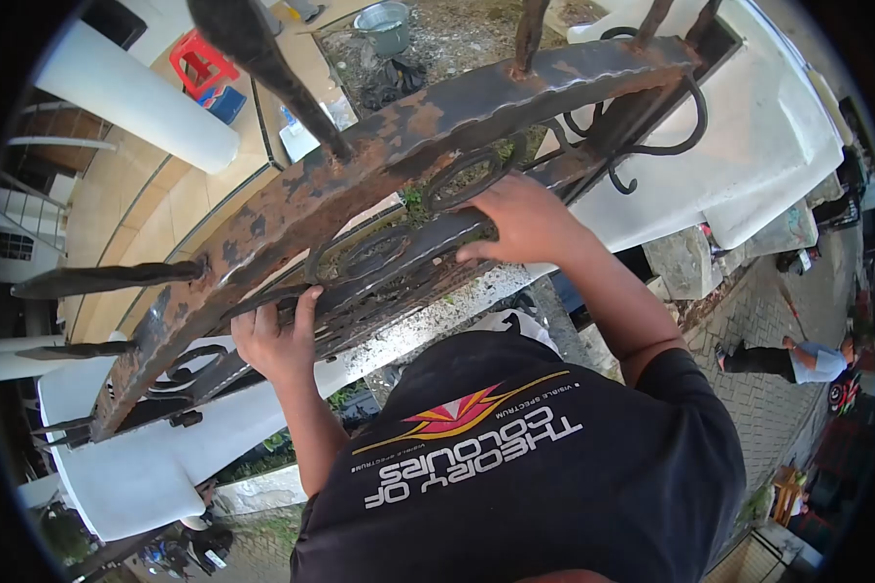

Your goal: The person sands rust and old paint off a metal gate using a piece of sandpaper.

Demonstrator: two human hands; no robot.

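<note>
A rusty wrought-iron gate with a curved top rail and upright spikes stretches across the view, its dark paint flaking. Below that rail, my left hand is closed around a dark bar, thumb up and fingers curled over it. Further right, my right hand grips the ironwork beside an oval ring, its fingertips partly hidden behind the metal. Between the hands, a second oval scroll shows. My chest in a black printed T-shirt is close to the gate.
White pillars flank the gate. Beyond it are tiled steps, a red plastic stool, a blue box and a grey bucket. On the paved street at right, a person stands with a long stick.
</note>
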